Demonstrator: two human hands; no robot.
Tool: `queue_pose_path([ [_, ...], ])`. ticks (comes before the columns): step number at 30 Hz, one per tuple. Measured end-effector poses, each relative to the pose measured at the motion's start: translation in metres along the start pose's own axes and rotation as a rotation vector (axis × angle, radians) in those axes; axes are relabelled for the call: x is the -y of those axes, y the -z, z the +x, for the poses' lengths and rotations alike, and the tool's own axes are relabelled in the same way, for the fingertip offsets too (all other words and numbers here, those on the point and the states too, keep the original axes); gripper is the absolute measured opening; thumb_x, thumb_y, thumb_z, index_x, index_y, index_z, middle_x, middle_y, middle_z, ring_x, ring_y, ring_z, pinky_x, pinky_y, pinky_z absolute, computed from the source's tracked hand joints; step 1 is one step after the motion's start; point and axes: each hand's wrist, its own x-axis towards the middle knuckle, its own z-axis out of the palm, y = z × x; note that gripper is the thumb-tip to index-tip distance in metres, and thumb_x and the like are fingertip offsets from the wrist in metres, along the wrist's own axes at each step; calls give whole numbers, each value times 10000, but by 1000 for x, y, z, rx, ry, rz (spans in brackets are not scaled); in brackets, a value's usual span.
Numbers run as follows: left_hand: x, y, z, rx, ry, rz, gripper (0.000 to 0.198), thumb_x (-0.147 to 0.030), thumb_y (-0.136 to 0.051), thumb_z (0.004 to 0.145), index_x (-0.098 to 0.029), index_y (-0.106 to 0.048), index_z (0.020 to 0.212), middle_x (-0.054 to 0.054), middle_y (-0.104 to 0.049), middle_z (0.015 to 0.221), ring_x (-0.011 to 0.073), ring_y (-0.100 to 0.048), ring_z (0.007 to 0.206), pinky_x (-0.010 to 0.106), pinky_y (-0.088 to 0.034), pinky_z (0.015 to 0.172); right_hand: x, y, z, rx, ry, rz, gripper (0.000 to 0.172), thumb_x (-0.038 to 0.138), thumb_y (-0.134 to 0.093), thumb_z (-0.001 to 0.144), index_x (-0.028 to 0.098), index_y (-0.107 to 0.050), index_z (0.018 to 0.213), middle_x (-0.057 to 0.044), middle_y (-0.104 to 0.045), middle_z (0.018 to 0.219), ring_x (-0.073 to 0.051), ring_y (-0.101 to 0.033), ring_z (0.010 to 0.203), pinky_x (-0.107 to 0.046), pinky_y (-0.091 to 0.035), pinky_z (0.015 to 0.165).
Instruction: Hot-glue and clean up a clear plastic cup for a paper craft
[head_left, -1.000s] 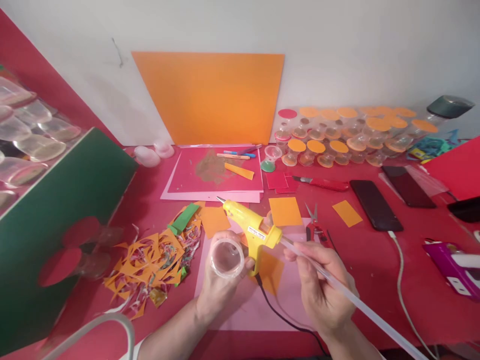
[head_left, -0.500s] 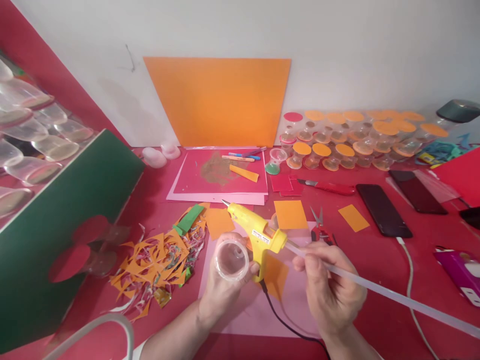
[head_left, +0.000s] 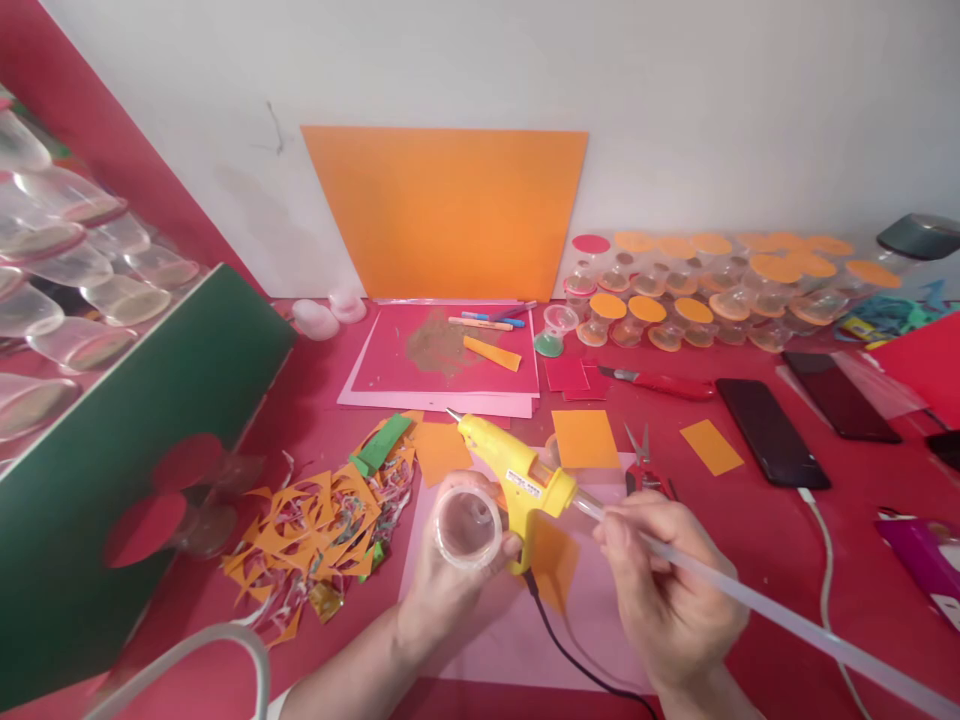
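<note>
My left hand (head_left: 444, 570) is closed round a clear plastic cup (head_left: 450, 557) and the yellow glue gun (head_left: 517, 477) together. The cup's open mouth faces me. The gun's nozzle points up and to the left, and a black cord runs from its handle. A long translucent glue stick (head_left: 817, 618) sits at the gun's rear opening, gripped by my right hand (head_left: 667, 585) between thumb and fingers. How far the stick reaches inside the gun is partly hidden. Beneath both hands lie a pink sheet (head_left: 465, 640) and an orange paper piece (head_left: 556, 570).
Orange paper scraps (head_left: 300, 520) lie left, beside a leaning green board (head_left: 150, 500). Several orange-topped clear cups (head_left: 607, 308) stand at the back right. Small scissors (head_left: 640, 455), a red utility knife (head_left: 667, 385) and a black phone (head_left: 772, 432) lie to the right.
The whole view has shifted slightly. My right hand is a little farther from the gun's rear, with slightly more glue stick showing between them. My left hand keeps its hold on cup and gun.
</note>
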Motion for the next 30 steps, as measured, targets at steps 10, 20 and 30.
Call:
queue_pose_path([
  [10, -4, -6, 1, 34, 45, -130, 301, -281, -801, 768, -236, -559, 942, -43, -525, 793, 80, -487, 614, 173, -453, 518, -1, 5, 5, 77, 135, -44, 94, 125, -587, 924, 180, -637, 981, -35, -720, 771, -146, -727, 710, -217, -598, 657],
  [20, -8, -9, 2, -90, 103, -145, 413, -346, -866, 682, -232, -592, 968, -37, -556, 740, 98, -499, 634, 188, -448, 559, -4, 2, 3, 181, 84, 105, 219, 93, -565, 922, 210, -630, 1094, -47, -735, 865, -173, -727, 807, -270, -625, 712],
  [30, -8, -13, 0, -105, 166, -197, 553, -387, -887, 654, -239, -598, 1102, -8, -620, 833, 126, -565, 737, 235, -479, 680, -5, -3, 0, 166, -23, 212, 182, 123, -541, 956, 239, -625, 1069, -18, -743, 841, -165, -759, 845, -270, -641, 771],
])
